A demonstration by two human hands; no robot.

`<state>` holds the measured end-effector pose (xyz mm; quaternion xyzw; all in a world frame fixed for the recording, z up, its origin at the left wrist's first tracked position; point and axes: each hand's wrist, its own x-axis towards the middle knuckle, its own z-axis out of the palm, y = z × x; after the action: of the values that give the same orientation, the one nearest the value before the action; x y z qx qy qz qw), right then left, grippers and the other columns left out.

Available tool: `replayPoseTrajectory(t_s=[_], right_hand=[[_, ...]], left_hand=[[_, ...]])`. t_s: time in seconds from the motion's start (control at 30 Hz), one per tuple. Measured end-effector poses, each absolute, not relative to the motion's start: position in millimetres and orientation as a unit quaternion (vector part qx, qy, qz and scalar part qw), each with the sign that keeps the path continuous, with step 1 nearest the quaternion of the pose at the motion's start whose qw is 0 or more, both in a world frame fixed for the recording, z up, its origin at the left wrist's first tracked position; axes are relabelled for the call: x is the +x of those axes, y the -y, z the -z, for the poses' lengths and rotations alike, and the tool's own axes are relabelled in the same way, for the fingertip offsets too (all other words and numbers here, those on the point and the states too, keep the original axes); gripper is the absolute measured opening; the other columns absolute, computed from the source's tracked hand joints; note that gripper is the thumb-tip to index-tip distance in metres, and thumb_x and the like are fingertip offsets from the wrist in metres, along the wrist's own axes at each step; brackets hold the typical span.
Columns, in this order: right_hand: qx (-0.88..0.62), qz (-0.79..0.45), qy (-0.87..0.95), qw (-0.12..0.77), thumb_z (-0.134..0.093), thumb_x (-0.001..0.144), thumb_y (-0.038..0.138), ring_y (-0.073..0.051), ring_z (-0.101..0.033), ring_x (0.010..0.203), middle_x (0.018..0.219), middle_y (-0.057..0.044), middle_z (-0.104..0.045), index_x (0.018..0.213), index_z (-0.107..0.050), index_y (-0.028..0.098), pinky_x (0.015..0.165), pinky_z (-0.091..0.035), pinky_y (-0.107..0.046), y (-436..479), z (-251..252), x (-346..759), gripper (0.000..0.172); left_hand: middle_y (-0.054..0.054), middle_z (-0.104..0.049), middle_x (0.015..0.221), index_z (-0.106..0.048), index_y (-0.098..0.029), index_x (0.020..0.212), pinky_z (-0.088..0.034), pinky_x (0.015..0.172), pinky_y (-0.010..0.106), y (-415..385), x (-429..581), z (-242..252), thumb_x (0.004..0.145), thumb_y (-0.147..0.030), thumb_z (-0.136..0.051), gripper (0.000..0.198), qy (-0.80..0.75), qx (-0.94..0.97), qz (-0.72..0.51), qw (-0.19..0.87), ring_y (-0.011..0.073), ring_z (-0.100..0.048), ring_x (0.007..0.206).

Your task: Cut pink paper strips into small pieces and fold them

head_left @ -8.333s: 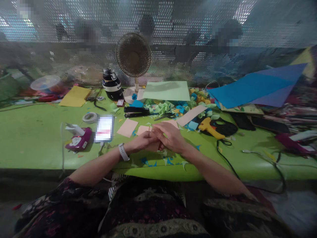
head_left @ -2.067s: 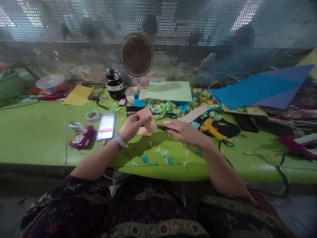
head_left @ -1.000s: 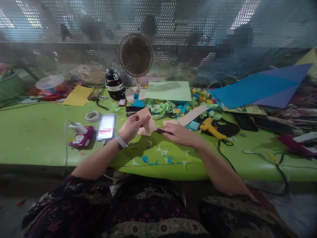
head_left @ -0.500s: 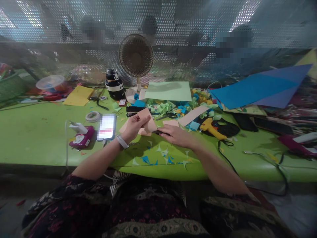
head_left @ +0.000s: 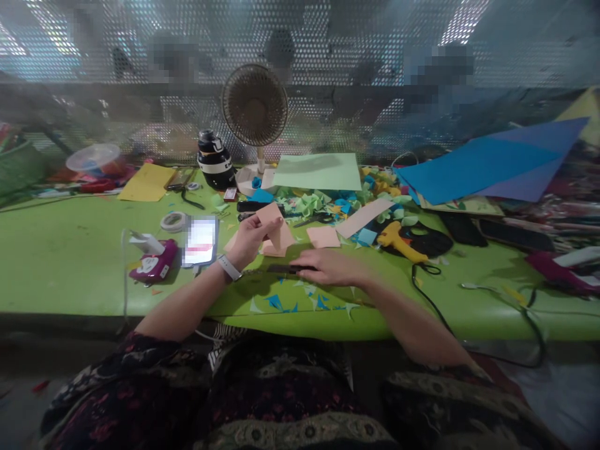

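Note:
My left hand (head_left: 248,239), with a white watch on its wrist, pinches a small piece of peach paper (head_left: 270,214) above the table. Lower and to the right, my right hand (head_left: 323,265) is closed around dark scissors (head_left: 280,269), whose slim end points left, apart from the paper. Their detail is hard to make out. More peach paper lies beneath my left hand, partly hidden. Right of it rest a peach square (head_left: 323,237) and a long peach strip (head_left: 365,217). Pointed blue and pale scraps (head_left: 282,302) are scattered near the table's front edge.
Behind my hands spread green and blue paper curls (head_left: 312,204), a pale green sheet (head_left: 319,172), a fan (head_left: 254,106) and a black bottle (head_left: 215,164). A phone (head_left: 200,242) lies left. A yellow glue gun (head_left: 400,242) and its cord lie right, before large blue sheets (head_left: 478,165).
My right hand has drawn the scissors down and toward me, away from the peach paper. My left hand stays nearly in place, still pinching the paper.

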<state>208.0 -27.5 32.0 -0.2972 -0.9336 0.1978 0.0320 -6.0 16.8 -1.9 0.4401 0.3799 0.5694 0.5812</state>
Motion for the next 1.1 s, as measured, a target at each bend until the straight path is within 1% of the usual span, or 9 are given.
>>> replayPoseTrajectory(t_s=[0.2, 0.27, 0.37, 0.47, 0.57, 0.63, 0.8, 0.97, 1.1], right_hand=[[-0.281, -0.212, 0.936, 0.006, -0.056, 0.094, 0.021, -0.02, -0.063, 0.089, 0.103, -0.01, -0.072, 0.116, -0.071, 0.017, 0.076, -0.045, -0.03, 32, -25, 201, 0.027], [-0.284, -0.2, 0.938, 0.017, -0.057, 0.094, 0.022, -0.02, -0.063, 0.09, 0.104, -0.011, -0.072, 0.113, -0.072, 0.017, 0.077, -0.045, -0.031, 33, -23, 200, 0.025], [-0.308, -0.166, 0.936, 0.037, -0.06, 0.092, 0.025, -0.021, -0.061, 0.087, 0.099, -0.011, -0.07, 0.108, -0.073, 0.017, 0.073, -0.043, -0.031, 33, -25, 202, 0.022], [-0.345, -0.169, 0.919, 0.09, -0.064, 0.089, 0.029, -0.02, -0.06, 0.081, 0.091, -0.008, -0.069, 0.096, -0.074, 0.018, 0.07, -0.04, -0.03, 29, -30, 208, 0.017], [-0.412, -0.198, 0.865, 0.207, -0.059, 0.09, 0.033, -0.016, -0.057, 0.074, 0.08, -0.004, -0.068, 0.084, -0.07, 0.017, 0.067, -0.038, -0.029, 21, -33, 214, 0.02], [-0.437, -0.236, 0.828, 0.259, -0.056, 0.092, 0.036, -0.015, -0.056, 0.07, 0.077, -0.004, -0.067, 0.085, -0.068, 0.017, 0.065, -0.038, -0.028, 16, -32, 215, 0.025], [-0.394, -0.325, 0.815, 0.274, -0.053, 0.091, 0.036, -0.017, -0.061, 0.077, 0.083, -0.005, -0.07, 0.089, -0.068, 0.016, 0.07, -0.045, -0.029, 13, -29, 213, 0.025], [-0.386, -0.382, 0.79, 0.283, -0.057, 0.088, 0.037, -0.019, -0.065, 0.078, 0.083, -0.005, -0.07, 0.088, -0.068, 0.017, 0.074, -0.05, -0.032, 12, -26, 214, 0.023], [-0.367, -0.454, 0.761, 0.283, -0.061, 0.086, 0.035, -0.018, -0.068, 0.078, 0.081, -0.004, -0.071, 0.087, -0.066, 0.017, 0.075, -0.054, -0.033, 11, -26, 215, 0.018]], left_hand=[[0.007, -0.075, 0.087, -0.074, -0.014, 0.089, -0.053, 0.068, 0.028, -15, -4, 0, 0.055, -0.036, -0.093, 0.045, -0.381, 0.446, -0.557, 0.588, 0.0157, -0.067, 0.074], [0.007, -0.075, 0.085, -0.074, -0.013, 0.087, -0.052, 0.066, 0.027, -13, -3, -1, 0.055, -0.036, -0.093, 0.044, -0.39, 0.45, -0.549, 0.586, 0.0155, -0.066, 0.073], [0.007, -0.076, 0.085, -0.073, -0.013, 0.083, -0.052, 0.066, 0.027, -11, -2, -1, 0.055, -0.036, -0.093, 0.041, -0.396, 0.452, -0.544, 0.585, 0.0151, -0.066, 0.072], [0.008, -0.077, 0.089, -0.074, -0.013, 0.085, -0.054, 0.069, 0.028, -9, -1, 0, 0.058, -0.037, -0.092, 0.041, -0.383, 0.461, -0.541, 0.589, 0.0154, -0.068, 0.075], [0.009, -0.077, 0.092, -0.075, -0.013, 0.088, -0.054, 0.07, 0.028, -7, 0, 2, 0.059, -0.037, -0.091, 0.041, -0.373, 0.481, -0.523, 0.597, 0.0164, -0.069, 0.076], [0.009, -0.077, 0.093, -0.075, -0.014, 0.089, -0.054, 0.069, 0.028, -5, 0, 4, 0.06, -0.037, -0.091, 0.04, -0.369, 0.495, -0.504, 0.604, 0.0167, -0.069, 0.076], [0.008, -0.077, 0.089, -0.075, -0.014, 0.09, -0.053, 0.068, 0.028, -2, 1, 5, 0.062, -0.037, -0.09, 0.04, -0.366, 0.513, -0.474, 0.615, 0.0166, -0.068, 0.074], [0.009, -0.077, 0.093, -0.074, -0.014, 0.09, -0.054, 0.068, 0.028, -3, 0, 5, 0.063, -0.038, -0.089, 0.039, -0.365, 0.517, -0.465, 0.619, 0.0173, -0.069, 0.076], [0.01, -0.077, 0.1, -0.075, -0.016, 0.097, -0.055, 0.067, 0.028, -4, -2, 6, 0.064, -0.038, -0.089, 0.042, -0.358, 0.518, -0.453, 0.631, 0.0179, -0.07, 0.079]])
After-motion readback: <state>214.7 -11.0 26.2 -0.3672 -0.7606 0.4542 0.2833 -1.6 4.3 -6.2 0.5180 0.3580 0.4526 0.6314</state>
